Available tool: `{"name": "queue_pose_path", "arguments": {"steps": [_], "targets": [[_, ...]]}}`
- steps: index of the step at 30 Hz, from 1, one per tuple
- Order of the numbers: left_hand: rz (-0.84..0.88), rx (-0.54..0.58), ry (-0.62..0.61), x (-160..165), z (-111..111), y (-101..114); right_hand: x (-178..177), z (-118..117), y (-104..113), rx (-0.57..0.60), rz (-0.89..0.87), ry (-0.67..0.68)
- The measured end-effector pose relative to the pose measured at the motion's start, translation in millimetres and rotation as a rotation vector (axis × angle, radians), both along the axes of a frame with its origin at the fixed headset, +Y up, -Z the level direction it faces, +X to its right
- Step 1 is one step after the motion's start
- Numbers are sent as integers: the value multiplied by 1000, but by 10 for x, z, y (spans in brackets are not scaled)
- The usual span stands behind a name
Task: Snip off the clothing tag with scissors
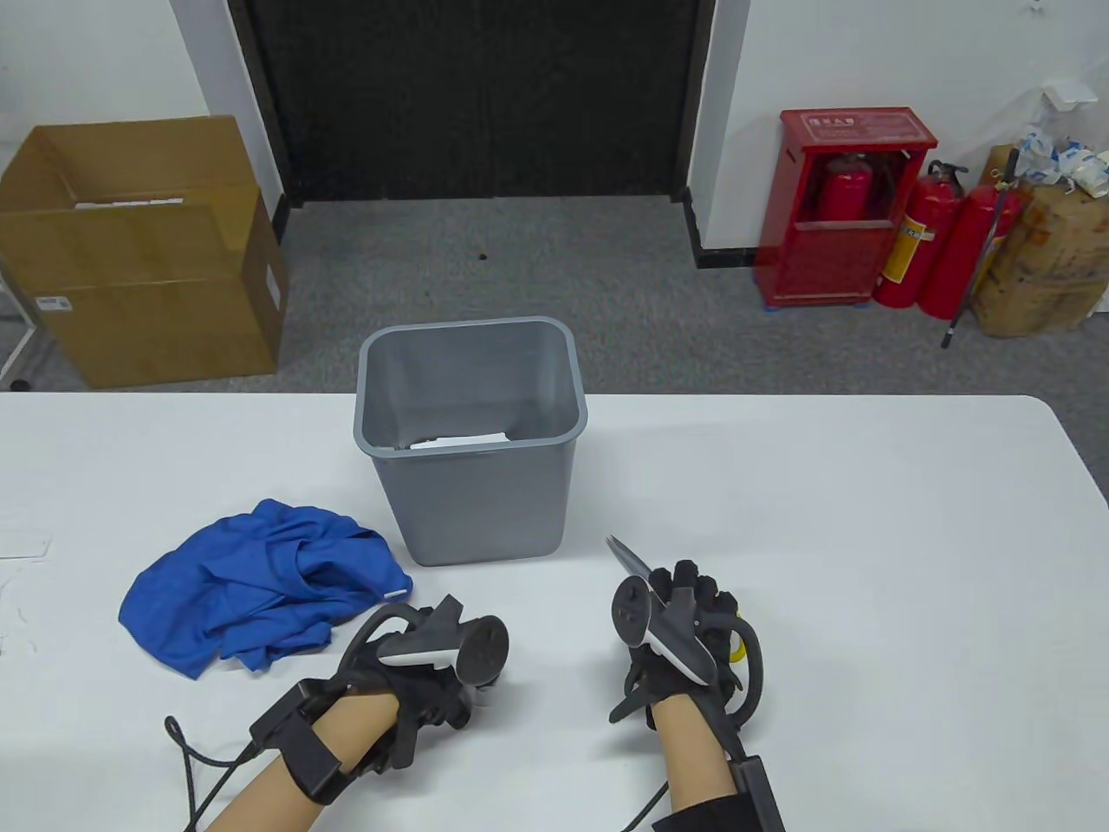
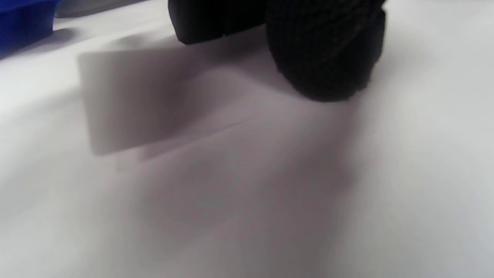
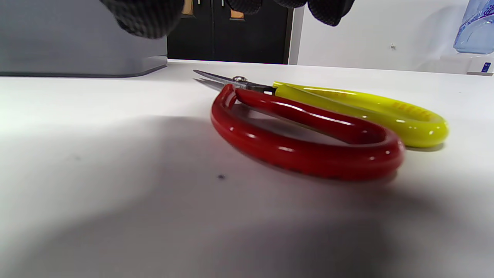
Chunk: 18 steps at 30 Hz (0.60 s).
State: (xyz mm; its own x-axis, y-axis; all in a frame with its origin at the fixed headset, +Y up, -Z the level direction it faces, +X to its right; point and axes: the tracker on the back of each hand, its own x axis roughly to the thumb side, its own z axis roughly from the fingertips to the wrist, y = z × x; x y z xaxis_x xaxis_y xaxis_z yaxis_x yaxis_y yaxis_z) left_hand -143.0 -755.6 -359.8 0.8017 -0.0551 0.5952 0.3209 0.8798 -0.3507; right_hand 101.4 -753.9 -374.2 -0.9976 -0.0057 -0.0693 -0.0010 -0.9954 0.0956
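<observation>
A crumpled blue garment (image 1: 260, 585) lies on the white table at the left, with a small white label (image 1: 395, 594) at its right edge. My left hand (image 1: 446, 659) hovers low just right of it. In the left wrist view a pale rectangular card (image 2: 135, 100) lies flat on the table under my fingers (image 2: 328, 54), which do not hold it. The scissors (image 3: 308, 127), with one red and one yellow handle, lie flat on the table. My right hand (image 1: 684, 607) is over them with its fingers (image 3: 146, 15) above, apart from the handles. The blades (image 1: 628, 555) stick out towards the bin.
A grey plastic bin (image 1: 472, 433) with white paper inside stands at the table's middle, just beyond both hands. The table's far edge runs behind it. A cardboard box (image 1: 139, 251) and red fire extinguishers (image 1: 936, 243) stand on the floor beyond.
</observation>
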Motion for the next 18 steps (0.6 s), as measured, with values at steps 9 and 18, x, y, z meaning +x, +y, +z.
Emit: {"name": "queue_pose_path", "arguments": {"steps": [9,18], "targets": [[94,28,-13,14,58,41,-1,10,1,-15,-3,-5],[239,16,39,-87,12,283,-2,9,6,-21,-2,-4]]}}
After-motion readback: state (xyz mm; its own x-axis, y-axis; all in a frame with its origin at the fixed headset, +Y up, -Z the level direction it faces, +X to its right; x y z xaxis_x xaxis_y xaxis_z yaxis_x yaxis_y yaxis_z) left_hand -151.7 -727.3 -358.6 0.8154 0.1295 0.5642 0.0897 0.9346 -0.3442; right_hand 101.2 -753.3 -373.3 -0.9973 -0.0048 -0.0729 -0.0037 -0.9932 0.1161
